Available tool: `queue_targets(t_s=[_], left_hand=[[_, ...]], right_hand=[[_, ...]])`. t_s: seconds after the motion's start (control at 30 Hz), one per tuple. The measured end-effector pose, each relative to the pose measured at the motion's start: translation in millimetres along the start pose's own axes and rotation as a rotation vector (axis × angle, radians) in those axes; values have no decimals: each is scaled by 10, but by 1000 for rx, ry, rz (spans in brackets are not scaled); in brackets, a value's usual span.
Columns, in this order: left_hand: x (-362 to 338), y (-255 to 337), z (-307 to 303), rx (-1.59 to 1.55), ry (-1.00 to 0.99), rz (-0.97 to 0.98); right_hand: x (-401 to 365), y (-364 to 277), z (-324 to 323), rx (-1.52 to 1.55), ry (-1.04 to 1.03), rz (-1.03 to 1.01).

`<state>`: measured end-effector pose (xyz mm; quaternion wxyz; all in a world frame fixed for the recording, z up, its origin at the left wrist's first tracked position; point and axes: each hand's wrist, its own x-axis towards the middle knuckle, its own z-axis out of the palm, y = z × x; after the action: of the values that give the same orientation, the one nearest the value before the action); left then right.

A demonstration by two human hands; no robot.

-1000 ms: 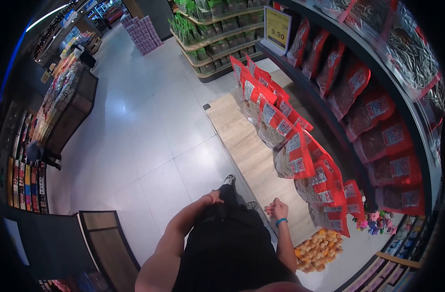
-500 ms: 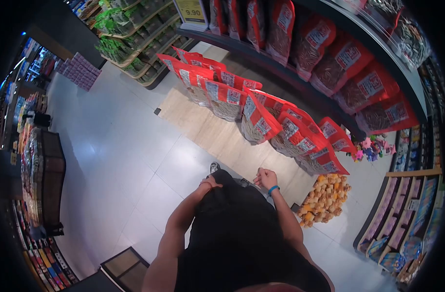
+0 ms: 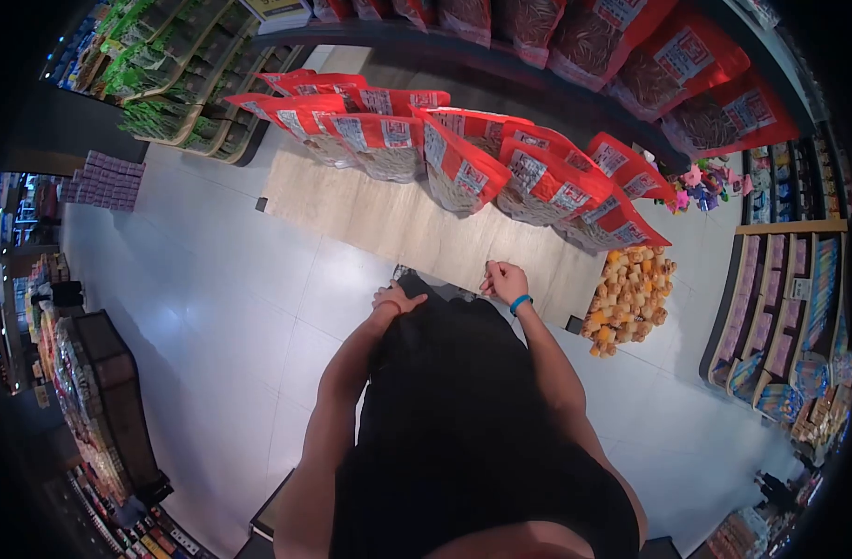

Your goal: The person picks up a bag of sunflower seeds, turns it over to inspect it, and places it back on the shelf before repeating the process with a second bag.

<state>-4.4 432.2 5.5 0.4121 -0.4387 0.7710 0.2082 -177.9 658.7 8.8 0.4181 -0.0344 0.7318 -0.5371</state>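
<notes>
My left hand rests at the side of my black clothing, its fingers apart and holding nothing. On the other side, my right hand, with a blue band at the wrist, hangs over the front edge of a low wooden platform. Its fingers are curled, and whatever they might hold is too small to make out. Beyond both hands, red-topped bags stand upright in rows on the platform.
More red bags line the shelf above. Small orange and tan packs lie beside the platform's right end. Plant racks stand at the upper left, a display counter at the left, and shelving at the right.
The platform and its bags have shifted up and left in view and sit closer to my body. My left hand's fingers are more spread; my right hand stays curled.
</notes>
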Motion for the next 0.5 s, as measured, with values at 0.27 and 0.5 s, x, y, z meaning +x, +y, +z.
queue_targets(t_s=[0.27, 0.5], left_hand=[[367, -204, -55, 215, -158, 110], [671, -373, -293, 259, -362, 87]], right_hand=[[-53, -171, 104, 20, 110, 98], [-33, -167, 247, 115, 254, 149]])
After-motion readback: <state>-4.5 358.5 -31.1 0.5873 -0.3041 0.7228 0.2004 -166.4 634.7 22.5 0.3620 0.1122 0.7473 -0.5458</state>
